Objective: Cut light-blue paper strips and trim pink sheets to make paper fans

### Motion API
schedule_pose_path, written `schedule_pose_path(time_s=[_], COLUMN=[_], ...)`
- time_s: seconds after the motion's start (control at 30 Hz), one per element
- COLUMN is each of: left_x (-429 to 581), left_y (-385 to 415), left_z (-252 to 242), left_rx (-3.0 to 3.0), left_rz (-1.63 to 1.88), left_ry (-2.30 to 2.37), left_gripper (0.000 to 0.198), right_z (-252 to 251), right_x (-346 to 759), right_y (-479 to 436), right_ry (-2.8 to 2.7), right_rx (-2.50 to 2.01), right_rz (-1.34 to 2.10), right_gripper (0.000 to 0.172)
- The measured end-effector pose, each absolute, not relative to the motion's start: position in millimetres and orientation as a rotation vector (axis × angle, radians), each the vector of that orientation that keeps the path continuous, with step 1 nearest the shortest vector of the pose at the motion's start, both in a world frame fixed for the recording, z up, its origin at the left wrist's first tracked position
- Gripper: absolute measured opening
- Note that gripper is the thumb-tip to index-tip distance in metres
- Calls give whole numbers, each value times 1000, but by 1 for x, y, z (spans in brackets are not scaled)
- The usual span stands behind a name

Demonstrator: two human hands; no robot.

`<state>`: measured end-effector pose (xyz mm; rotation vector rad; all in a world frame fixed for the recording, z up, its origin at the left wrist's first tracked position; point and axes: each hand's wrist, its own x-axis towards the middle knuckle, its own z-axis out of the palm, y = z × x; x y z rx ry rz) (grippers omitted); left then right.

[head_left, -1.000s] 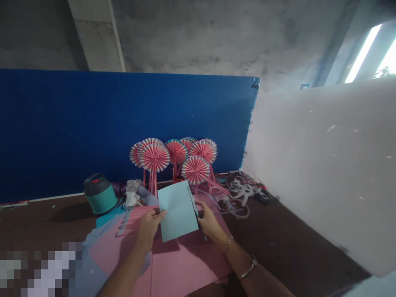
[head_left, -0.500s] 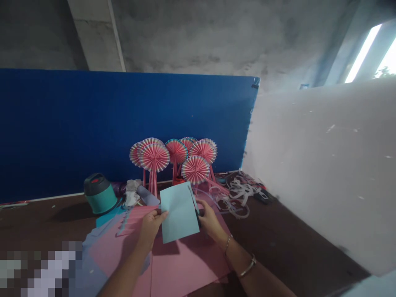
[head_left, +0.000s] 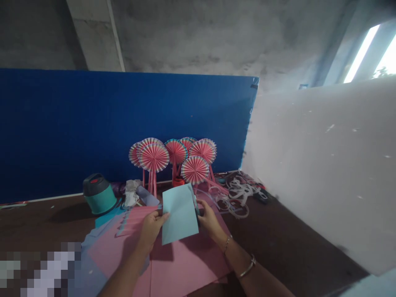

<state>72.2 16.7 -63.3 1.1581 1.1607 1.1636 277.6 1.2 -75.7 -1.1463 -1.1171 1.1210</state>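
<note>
My left hand (head_left: 154,225) pinches the left edge of a light blue sheet of paper (head_left: 179,214), thumb on top. The sheet is held tilted above pink paper (head_left: 182,268). At its right edge, my right hand (head_left: 208,218) is closed around the dark handles of a pair of scissors (head_left: 198,214). The scissors' blades lie along that edge, where a narrow strip stands partly apart from the sheet; the blades are mostly hidden. A bracelet and a bangle are on my right wrist and forearm.
Several pink pleated paper fans (head_left: 154,157) stand against a blue panel (head_left: 93,115). A teal container with a dark lid (head_left: 100,194) sits at left. Tangled white strips (head_left: 241,192) lie at right by the pale panel (head_left: 324,165). Pleated pink paper (head_left: 136,220) lies left of my hands.
The scissors and the strip at the sheet's right edge have shifted slightly, and less of the blade shows. The sheet has turned a little. Both hands keep nearly the same place.
</note>
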Motion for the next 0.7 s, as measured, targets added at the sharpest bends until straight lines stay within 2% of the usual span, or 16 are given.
schedule_pose_path(time_s=[0.7], left_x=[73], left_y=[18], left_z=[-67], left_rx=[1183], left_rz=[1138], left_ry=[1174], left_gripper=[36], right_z=[-78], right_x=[279], right_y=[4], right_ry=[-1102], right_rx=[-1141], right_rz=[1094], right_gripper=[49])
